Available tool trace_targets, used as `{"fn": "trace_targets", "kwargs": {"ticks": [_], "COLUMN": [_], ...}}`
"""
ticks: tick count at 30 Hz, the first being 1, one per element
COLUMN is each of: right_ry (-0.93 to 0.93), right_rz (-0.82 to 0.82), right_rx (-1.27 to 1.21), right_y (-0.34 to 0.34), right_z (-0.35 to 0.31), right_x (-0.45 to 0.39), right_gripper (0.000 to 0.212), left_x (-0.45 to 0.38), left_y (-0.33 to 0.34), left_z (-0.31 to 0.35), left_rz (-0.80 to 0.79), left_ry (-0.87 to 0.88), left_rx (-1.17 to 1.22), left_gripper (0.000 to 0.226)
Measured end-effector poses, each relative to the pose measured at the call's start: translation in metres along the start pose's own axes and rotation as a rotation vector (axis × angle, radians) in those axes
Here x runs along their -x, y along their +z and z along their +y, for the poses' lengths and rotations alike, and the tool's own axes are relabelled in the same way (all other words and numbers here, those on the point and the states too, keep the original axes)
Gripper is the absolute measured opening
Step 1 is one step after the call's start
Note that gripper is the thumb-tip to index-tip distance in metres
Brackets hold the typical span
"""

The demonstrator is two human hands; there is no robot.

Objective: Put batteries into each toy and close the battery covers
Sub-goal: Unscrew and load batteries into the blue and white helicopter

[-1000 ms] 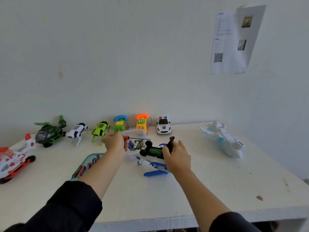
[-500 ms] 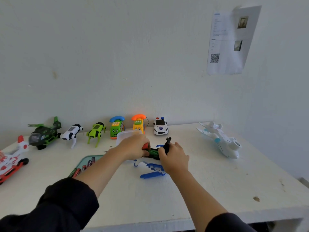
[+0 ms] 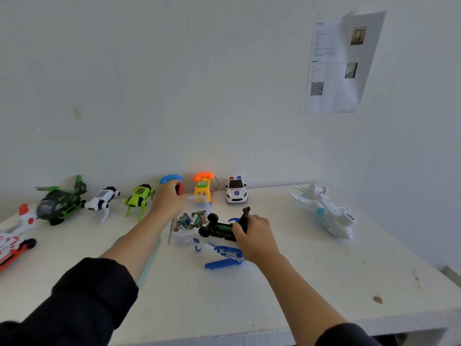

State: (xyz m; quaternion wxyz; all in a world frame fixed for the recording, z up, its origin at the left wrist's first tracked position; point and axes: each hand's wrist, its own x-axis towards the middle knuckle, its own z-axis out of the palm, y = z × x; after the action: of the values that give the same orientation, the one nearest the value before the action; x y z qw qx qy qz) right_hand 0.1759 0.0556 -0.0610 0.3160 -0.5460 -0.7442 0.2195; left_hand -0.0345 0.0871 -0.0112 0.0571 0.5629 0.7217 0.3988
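Right hand (image 3: 252, 236) gripping upturned blue-white toy (image 3: 222, 242) on table (image 3: 311, 275), left hand (image 3: 169, 202) pinching small red item (image 3: 179, 188) above clear battery box (image 3: 190, 224)

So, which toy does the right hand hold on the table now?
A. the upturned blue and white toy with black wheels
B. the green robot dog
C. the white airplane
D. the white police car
A: the right hand grips the upturned blue and white toy, whose black wheels point upward; the police car, green robot dog and white airplane stand untouched.
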Motion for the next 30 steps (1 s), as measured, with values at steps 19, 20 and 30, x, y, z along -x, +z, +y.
{"fn": "trace_targets", "kwargs": {"ticks": [19,20,30], "right_ry": [-0.008,-0.009,-0.039], "right_rz": [-0.311,-0.306,-0.286], "right_rx": [-0.185,-0.181,-0.112], "right_y": [-0.031,-0.031,-0.024], "right_z": [0.004,0.004,0.004], "right_x": [-0.003,-0.003,-0.006], "right_gripper": [0.037,0.037,0.026], "left_x": [0.07,0.071,0.086], "left_y": [0.016,0.016,0.011], "left_z": [0.064,0.065,0.096], "left_rz": [0.056,0.057,-0.219], "left_ry": [0.113,0.143,0.551], "left_rx": [0.589,0.549,-0.007], "left_gripper": [0.011,0.009,0.026]}}
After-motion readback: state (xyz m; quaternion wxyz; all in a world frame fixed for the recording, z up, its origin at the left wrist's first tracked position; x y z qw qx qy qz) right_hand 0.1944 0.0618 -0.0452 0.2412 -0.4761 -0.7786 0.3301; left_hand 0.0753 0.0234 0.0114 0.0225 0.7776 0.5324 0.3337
